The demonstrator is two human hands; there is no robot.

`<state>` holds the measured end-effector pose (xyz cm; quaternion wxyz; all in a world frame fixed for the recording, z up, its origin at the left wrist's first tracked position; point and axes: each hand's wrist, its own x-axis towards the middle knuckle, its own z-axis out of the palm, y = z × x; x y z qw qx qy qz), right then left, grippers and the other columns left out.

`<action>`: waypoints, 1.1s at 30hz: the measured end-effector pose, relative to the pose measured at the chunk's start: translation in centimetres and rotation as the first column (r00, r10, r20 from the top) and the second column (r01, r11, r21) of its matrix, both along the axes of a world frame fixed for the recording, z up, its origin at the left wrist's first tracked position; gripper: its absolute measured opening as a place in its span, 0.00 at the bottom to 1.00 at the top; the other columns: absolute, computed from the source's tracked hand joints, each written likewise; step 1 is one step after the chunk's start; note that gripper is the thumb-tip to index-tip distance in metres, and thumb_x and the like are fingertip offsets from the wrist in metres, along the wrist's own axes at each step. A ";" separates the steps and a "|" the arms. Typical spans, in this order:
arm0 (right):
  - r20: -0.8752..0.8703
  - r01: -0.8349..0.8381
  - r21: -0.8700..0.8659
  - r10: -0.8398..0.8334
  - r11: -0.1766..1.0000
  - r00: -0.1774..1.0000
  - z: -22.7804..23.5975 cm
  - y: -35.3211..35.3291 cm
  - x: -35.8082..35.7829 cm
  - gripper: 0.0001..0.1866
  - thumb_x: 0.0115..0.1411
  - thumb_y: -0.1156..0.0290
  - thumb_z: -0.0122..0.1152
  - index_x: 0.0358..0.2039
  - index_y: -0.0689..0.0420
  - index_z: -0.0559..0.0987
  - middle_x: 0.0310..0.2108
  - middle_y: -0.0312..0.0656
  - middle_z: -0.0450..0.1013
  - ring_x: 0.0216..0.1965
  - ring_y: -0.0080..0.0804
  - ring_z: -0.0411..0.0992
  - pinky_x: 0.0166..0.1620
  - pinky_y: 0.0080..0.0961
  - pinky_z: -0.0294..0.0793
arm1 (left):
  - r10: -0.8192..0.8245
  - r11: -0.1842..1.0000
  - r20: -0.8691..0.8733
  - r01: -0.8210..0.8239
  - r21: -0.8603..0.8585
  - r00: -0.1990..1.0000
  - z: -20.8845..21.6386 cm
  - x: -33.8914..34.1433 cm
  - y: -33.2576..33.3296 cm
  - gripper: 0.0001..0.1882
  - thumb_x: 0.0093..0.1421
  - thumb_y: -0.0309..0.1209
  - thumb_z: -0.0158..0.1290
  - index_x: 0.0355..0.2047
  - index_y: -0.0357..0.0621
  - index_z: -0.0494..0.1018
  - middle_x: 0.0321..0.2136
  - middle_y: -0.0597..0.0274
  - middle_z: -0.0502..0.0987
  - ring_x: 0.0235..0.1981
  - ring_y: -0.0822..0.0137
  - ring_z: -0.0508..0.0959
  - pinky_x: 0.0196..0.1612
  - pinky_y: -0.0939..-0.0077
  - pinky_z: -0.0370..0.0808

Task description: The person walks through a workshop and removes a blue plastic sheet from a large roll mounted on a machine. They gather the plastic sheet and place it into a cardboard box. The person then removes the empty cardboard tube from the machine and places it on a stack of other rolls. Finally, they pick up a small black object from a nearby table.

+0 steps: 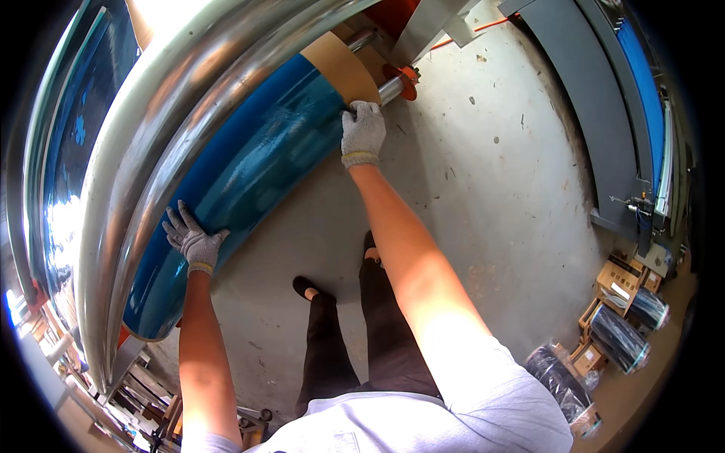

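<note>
Two gloved hands on large blue glossy film roll point(249, 174) mounted on machine shaft: left hand point(192, 240) flat, fingers spread on film; right hand point(362, 132) curled at brown cardboard core point(341, 66) edge, probably gripping. Step: seating/aligning roll; next needs steady even push.

Roll point(249, 166): blue film, glossy and smooth, wound on a matt brown cardboard core point(341, 66). Rollers point(143, 136): polished metal, mirror-bright. Shaft point(389, 89): bare smooth metal with an orange collar point(405, 79). Gloves on left hand point(192, 240) and right hand point(362, 132): grey knitted cloth, coarse weave. Floor point(491, 189): matt grey concrete, rough and stained. Boxes point(615, 283): brown cardboard.
</note>
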<state>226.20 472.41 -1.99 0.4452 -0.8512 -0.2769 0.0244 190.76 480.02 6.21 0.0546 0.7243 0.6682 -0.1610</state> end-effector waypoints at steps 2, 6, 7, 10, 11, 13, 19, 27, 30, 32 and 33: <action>0.015 -0.052 -0.082 0.053 0.995 0.998 0.1 0.2 0.5 0.07 0.51 0.70 0.63 0.31 0.57 0.78 0.34 0.48 0.72 0.38 0.48 0.72 0.43 0.39 0.73 | 0.003 1.000 0.003 -0.003 -0.001 1.000 0.0 -0.1 0.0 0.70 0.37 0.48 0.71 0.69 0.62 0.29 0.70 0.58 0.28 0.70 0.45 0.28 0.69 0.47 0.30; -0.058 -0.167 -0.213 0.158 0.963 0.986 0.7 0.5 1.7 0.08 0.51 0.67 0.62 0.30 0.57 0.78 0.33 0.49 0.73 0.38 0.48 0.73 0.43 0.39 0.73 | -0.002 1.000 0.022 0.001 0.017 1.000 -0.2 -0.3 -0.1 0.70 0.37 0.48 0.71 0.69 0.63 0.30 0.70 0.58 0.28 0.70 0.45 0.28 0.69 0.47 0.31; -0.052 -0.164 -0.238 0.156 0.957 0.986 0.8 0.6 1.8 0.08 0.51 0.67 0.61 0.29 0.58 0.78 0.33 0.48 0.73 0.38 0.48 0.73 0.43 0.39 0.74 | -0.004 1.000 0.026 0.004 0.021 1.000 -0.2 -0.3 -0.1 0.70 0.37 0.47 0.71 0.69 0.63 0.30 0.70 0.58 0.28 0.70 0.45 0.28 0.69 0.47 0.31; -0.038 -0.139 -0.307 0.133 0.942 0.990 1.2 1.1 1.6 0.08 0.50 0.67 0.61 0.28 0.58 0.77 0.33 0.48 0.73 0.38 0.47 0.73 0.44 0.38 0.74 | -0.010 1.000 0.019 0.010 0.025 1.000 -0.4 -0.3 0.0 0.70 0.36 0.48 0.71 0.69 0.63 0.30 0.70 0.58 0.29 0.70 0.45 0.28 0.69 0.47 0.30; -0.035 -0.122 -0.328 0.117 0.937 0.993 1.2 1.3 1.4 0.08 0.49 0.67 0.61 0.28 0.58 0.77 0.34 0.48 0.73 0.38 0.47 0.74 0.44 0.38 0.74 | -0.010 1.000 0.020 0.010 0.025 1.000 -0.4 -0.3 0.1 0.70 0.36 0.48 0.71 0.69 0.63 0.30 0.70 0.58 0.29 0.70 0.45 0.28 0.69 0.47 0.30; -0.013 -0.096 -0.327 0.097 0.940 0.995 1.2 1.3 1.1 0.08 0.49 0.68 0.62 0.27 0.58 0.76 0.34 0.48 0.73 0.37 0.47 0.74 0.43 0.38 0.74 | -0.011 1.000 0.022 0.011 0.025 1.000 -0.4 -0.3 0.0 0.70 0.36 0.48 0.71 0.69 0.63 0.30 0.70 0.59 0.29 0.70 0.45 0.28 0.69 0.47 0.30; -0.047 -0.029 -0.126 0.024 0.992 0.999 0.9 1.0 -0.2 0.07 0.46 0.72 0.64 0.25 0.59 0.75 0.29 0.48 0.73 0.31 0.46 0.74 0.38 0.36 0.75 | -0.011 1.000 0.021 0.010 0.026 1.000 -0.1 -0.1 -0.1 0.70 0.35 0.48 0.71 0.69 0.63 0.31 0.70 0.58 0.29 0.70 0.44 0.29 0.69 0.47 0.31; -0.502 -0.080 0.048 0.093 0.996 0.860 2.4 0.4 0.0 0.08 0.51 0.74 0.64 0.30 0.60 0.75 0.31 0.48 0.75 0.34 0.43 0.76 0.41 0.35 0.75 | -0.007 1.000 0.009 0.007 0.022 1.000 -0.3 -0.4 -0.1 0.69 0.36 0.50 0.70 0.69 0.63 0.31 0.70 0.58 0.29 0.70 0.44 0.29 0.69 0.48 0.31; -0.341 -0.159 0.006 0.152 0.987 0.928 1.6 0.5 0.0 0.05 0.52 0.74 0.63 0.28 0.59 0.75 0.31 0.48 0.74 0.35 0.45 0.75 0.41 0.34 0.75 | -0.015 1.000 0.015 0.015 0.019 1.000 -0.3 -0.4 0.0 0.69 0.36 0.51 0.70 0.69 0.63 0.32 0.70 0.58 0.30 0.70 0.44 0.29 0.69 0.48 0.30; -0.180 -0.127 -0.125 0.104 0.984 0.978 1.6 0.6 -0.4 0.05 0.53 0.75 0.62 0.29 0.58 0.74 0.32 0.48 0.73 0.36 0.46 0.74 0.41 0.35 0.74 | -0.016 1.000 0.016 0.016 0.016 1.000 -0.2 -0.4 0.1 0.70 0.36 0.52 0.70 0.69 0.63 0.32 0.70 0.58 0.30 0.70 0.44 0.29 0.69 0.47 0.30; -0.096 -0.103 -0.187 0.086 0.977 0.992 2.1 0.7 -0.6 0.05 0.53 0.75 0.62 0.30 0.58 0.74 0.32 0.49 0.73 0.36 0.47 0.74 0.41 0.36 0.74 | -0.013 1.000 0.015 0.013 0.017 1.000 -0.2 -0.4 0.1 0.70 0.36 0.52 0.70 0.69 0.63 0.32 0.70 0.58 0.30 0.70 0.44 0.29 0.69 0.47 0.30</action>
